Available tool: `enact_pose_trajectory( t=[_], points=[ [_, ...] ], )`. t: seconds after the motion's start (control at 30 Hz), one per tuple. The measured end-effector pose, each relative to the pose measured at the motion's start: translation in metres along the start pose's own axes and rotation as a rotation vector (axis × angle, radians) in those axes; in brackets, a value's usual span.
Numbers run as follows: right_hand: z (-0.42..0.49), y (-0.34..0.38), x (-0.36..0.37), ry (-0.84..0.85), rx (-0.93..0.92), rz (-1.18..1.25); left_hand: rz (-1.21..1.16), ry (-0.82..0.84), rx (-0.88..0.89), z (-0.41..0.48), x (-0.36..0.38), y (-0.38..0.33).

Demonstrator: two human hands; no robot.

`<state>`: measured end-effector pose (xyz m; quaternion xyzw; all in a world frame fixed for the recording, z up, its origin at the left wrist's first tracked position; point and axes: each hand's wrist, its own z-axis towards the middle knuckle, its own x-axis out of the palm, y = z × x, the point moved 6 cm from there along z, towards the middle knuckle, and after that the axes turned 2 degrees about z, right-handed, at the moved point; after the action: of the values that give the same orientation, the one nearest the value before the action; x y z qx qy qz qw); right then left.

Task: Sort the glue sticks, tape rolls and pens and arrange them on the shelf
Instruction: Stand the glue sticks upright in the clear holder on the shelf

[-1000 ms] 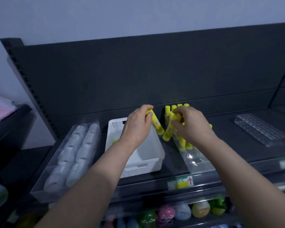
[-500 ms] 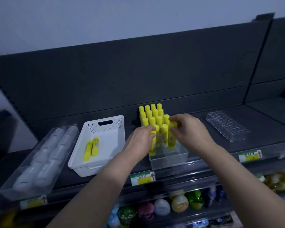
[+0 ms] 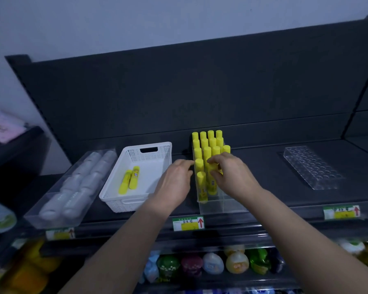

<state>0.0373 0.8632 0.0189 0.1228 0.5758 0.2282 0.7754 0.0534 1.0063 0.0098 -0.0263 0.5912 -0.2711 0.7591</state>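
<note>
Several yellow glue sticks (image 3: 208,145) stand upright in rows inside a clear box (image 3: 221,205) on the dark shelf (image 3: 263,166). My right hand (image 3: 232,175) is at the box's front right, with its fingers and thumb closed round one upright stick in the second column. My left hand (image 3: 174,181) hovers by the box's left wall with fingers apart, holding nothing. A single stick (image 3: 201,187) stands free at the front left of the box. Two more glue sticks (image 3: 131,180) lie flat in a white basket (image 3: 115,200) just left of my hands.
A clear tray of white tape rolls (image 3: 72,185) sits at the far left of the shelf. A clear holder with round holes (image 3: 312,166) lies to the right. Price labels (image 3: 188,223) run along the shelf edge, and colourful items fill the shelf below.
My left hand has let go of the stick it was lowering, which now stands at the box's front left. My right hand has stayed on its stick. The view has shifted a little.
</note>
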Motion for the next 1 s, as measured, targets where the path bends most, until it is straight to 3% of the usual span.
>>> enact_pose_trajectory(
  t=[0.23, 0.43, 0.53, 0.8, 1.0],
  points=[
    [-0.002, -0.006, 0.025, 0.097, 0.025, -0.093, -0.017, -0.04, -0.049, -0.005, -0.01, 0.024],
    [0.001, 0.031, 0.0, -0.12, -0.073, -0.157, 0.039, -0.059, -0.111, 0.001, -0.029, 0.051],
    [0.01, 0.065, 0.008, -0.127, -0.152, -0.115, 0.091, -0.055, -0.139, 0.004, -0.042, 0.076],
    [0.053, 0.118, 0.099, 0.136, -0.138, -0.129, 0.206, 0.036, -0.29, -0.002, -0.07, 0.186],
    [0.094, 0.137, 0.166, 0.272, 0.009, -0.137, 0.139, 0.035, -0.213, 0.013, -0.075, 0.233]
  ],
)
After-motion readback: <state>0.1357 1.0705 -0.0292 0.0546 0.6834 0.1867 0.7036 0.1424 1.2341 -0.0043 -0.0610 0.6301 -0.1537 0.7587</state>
